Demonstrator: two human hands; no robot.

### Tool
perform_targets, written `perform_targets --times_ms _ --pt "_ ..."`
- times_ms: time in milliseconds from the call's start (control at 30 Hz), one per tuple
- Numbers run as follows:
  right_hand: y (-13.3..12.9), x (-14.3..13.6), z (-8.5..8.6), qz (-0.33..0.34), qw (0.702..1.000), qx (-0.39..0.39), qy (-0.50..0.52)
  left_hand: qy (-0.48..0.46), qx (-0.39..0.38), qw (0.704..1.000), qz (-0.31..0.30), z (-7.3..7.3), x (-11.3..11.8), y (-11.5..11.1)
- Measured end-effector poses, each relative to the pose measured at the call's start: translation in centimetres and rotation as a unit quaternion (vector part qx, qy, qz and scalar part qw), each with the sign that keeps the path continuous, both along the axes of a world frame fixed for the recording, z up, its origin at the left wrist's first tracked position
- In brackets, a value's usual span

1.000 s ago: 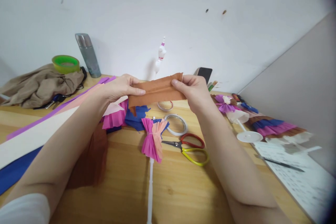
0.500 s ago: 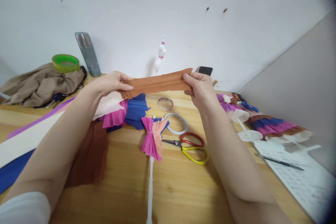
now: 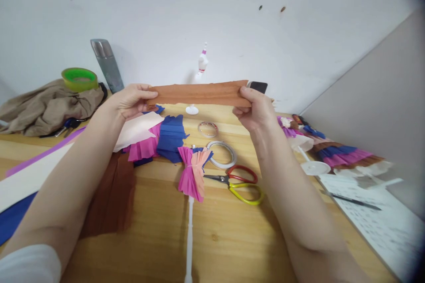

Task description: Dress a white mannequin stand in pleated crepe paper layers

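A strip of brown crepe paper [image 3: 199, 94] is stretched level above the table. My left hand [image 3: 134, 99] pinches its left end, and my right hand [image 3: 254, 104] pinches the right end with the thumb on top. Below lies a small doll form on a white stand [image 3: 189, 234], wrapped in a pink and peach crepe paper piece [image 3: 191, 170]. Scissors [image 3: 232, 180] with red and yellow handles lie beside it. Just behind are a white tape roll [image 3: 222, 154] and a smaller clear tape roll [image 3: 208, 129]. Pleated blue crepe paper [image 3: 171, 137] and pink crepe paper [image 3: 144, 145] rest below my left hand.
Left stand a grey bottle [image 3: 108, 64] and a green tape roll [image 3: 79, 79] on brown cloth [image 3: 46, 106]. Against the wall is a white doll form [image 3: 202, 62]. Ruffled paper dresses [image 3: 345, 150] and a pen [image 3: 357, 201] on a printed sheet [image 3: 372, 225] lie right.
Both hands have drawn slightly apart, the left moving left and up. The brown strip now hangs flatter and more level, and the white doll form's round base shows beneath it.
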State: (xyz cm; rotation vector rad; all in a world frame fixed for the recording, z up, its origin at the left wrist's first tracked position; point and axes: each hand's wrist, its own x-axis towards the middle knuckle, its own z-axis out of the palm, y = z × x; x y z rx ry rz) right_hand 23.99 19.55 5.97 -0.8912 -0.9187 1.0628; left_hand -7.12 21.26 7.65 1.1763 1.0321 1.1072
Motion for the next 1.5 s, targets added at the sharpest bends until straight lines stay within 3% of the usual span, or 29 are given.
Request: perform_targets --times_ms 100,300,400,500,567,600,767,833,1100,1333,1500 --pt "0.3 0.3 0.0 -0.009 1.000 0.020 0.007 -0.013 -0.029 0.999 0.038 0.1 0.1 0.1" --pt "-1.0 -0.5 0.6 -0.079 0.991 0.096 -0.052 -0.001 -0.005 0.986 0.166 0.1 0.5 0.3" --pt "-2.3 -1.6 1.2 -0.051 0.988 0.126 -0.074 0.003 0.050 0.971 0.235 0.2 1.0 0.1" --pt "-3.7 -2.9 1.8 -0.010 0.985 0.134 -0.106 0.022 0.154 0.950 0.269 0.7 2.2 -1.2" --pt "-4.6 -3.9 2.0 0.018 0.986 0.120 -0.117 0.100 0.288 0.932 0.195 1.0 3.4 -2.7" --pt "-4.9 -4.3 2.0 0.038 0.986 0.112 -0.117 0.129 0.295 0.939 0.122 1.2 4.2 -3.6" --pt "-5.7 -5.6 1.8 0.129 0.983 0.087 -0.098 0.070 0.188 0.961 -0.188 1.2 7.0 -7.0" --pt "-5.6 -5.6 1.7 0.141 0.982 0.077 -0.096 0.043 0.135 0.960 -0.243 1.0 7.4 -7.2" --pt "-4.8 -5.0 1.5 0.141 0.985 0.055 -0.089 0.067 0.049 0.977 -0.195 1.2 6.7 -6.7" --pt "-4.3 -5.0 1.1 0.051 0.984 0.089 -0.144 0.104 0.058 0.986 -0.116 1.5 6.7 -7.0" --pt "-4.1 -5.1 0.8 0.018 0.979 0.111 -0.168 0.089 0.051 0.988 -0.117 1.2 6.8 -6.6"
